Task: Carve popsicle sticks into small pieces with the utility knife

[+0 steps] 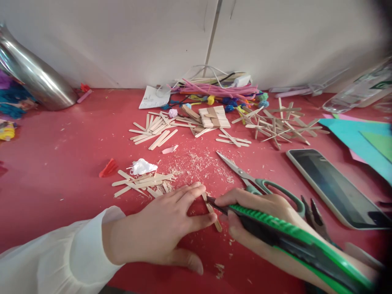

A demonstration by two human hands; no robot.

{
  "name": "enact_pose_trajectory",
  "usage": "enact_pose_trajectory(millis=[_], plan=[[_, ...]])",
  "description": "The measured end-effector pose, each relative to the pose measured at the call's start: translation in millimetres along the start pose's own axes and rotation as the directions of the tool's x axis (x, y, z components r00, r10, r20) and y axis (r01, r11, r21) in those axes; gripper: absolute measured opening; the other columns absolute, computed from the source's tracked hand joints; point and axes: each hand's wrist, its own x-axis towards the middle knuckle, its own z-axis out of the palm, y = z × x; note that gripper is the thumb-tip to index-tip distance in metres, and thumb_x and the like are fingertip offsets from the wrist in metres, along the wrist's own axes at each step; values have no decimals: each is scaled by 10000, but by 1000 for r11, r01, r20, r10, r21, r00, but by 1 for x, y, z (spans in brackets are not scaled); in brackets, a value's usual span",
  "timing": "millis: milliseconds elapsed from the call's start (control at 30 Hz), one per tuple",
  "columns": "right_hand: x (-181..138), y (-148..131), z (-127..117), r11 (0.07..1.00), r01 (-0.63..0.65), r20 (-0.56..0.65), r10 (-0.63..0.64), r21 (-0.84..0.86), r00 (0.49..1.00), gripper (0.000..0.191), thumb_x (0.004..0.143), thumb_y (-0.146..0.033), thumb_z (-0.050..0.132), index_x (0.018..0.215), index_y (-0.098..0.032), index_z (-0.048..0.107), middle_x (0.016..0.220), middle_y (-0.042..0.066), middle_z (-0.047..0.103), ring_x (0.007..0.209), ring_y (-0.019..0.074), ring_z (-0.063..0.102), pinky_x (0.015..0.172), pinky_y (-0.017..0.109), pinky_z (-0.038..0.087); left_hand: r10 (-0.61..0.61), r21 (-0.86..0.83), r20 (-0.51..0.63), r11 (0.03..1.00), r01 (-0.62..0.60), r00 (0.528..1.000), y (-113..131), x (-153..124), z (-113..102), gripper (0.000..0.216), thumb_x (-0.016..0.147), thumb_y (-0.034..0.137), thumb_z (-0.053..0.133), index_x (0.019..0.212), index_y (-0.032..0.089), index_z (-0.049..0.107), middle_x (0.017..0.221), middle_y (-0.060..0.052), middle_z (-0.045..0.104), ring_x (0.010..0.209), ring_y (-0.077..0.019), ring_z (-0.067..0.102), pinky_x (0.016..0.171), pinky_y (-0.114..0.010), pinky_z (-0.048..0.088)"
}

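My left hand [162, 224] lies palm down on the table with its fingers spread, and its fingertips press on a wooden craft stick [217, 224]. That stick is partly hidden under the fingers. In my right hand [260, 204] is a green and black utility knife [294, 241], its dark blade against the stick. Wood shavings [196, 161] are scattered just beyond both hands. Scissors [245, 173] with grey-green handles lie open beyond my right hand. A small pile of craft sticks [137, 183] sits beyond my left hand.
Craft sticks lie in a bundle [219, 116] and a loose heap [284, 124] farther back. A phone [333, 188], pliers [315, 214] and coloured paper [361, 132] are at right, a plastic bottle [358, 90] behind. A steel flask [43, 73] stands back left, near the wall [122, 41].
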Motion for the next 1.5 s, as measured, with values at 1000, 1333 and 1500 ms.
enact_pose_trajectory(millis=[1000,1333,1500], plan=[[-6,5,5,998,52,-91,-55,-34,994,180,795,-160,427,853,-252,570,700,-35,708,556,103,668,441,181,446,6,16,-22,1000,-6,1000,-2,-1,2,738,752,687,448,1336,236,410,1384,-203,335,1241,-390,369,935,-530,386],[-7,3,4,994,58,-94,-67,-97,993,172,810,-194,424,851,-257,579,695,-21,708,535,111,660,415,194,436,11,-2,-43,1000,-11,999,-2,-1,2,725,738,675,486,1316,239,437,1361,-191,370,1210,-379,409,936,-523,390],[-7,4,4,993,74,-91,-83,-97,992,174,809,-192,419,852,-254,576,707,-15,708,519,111,654,413,194,429,-5,6,-9,1000,6,1000,-1,-1,0,736,742,677,478,1330,239,419,1374,-201,346,1220,-388,394,930,-533,389]])
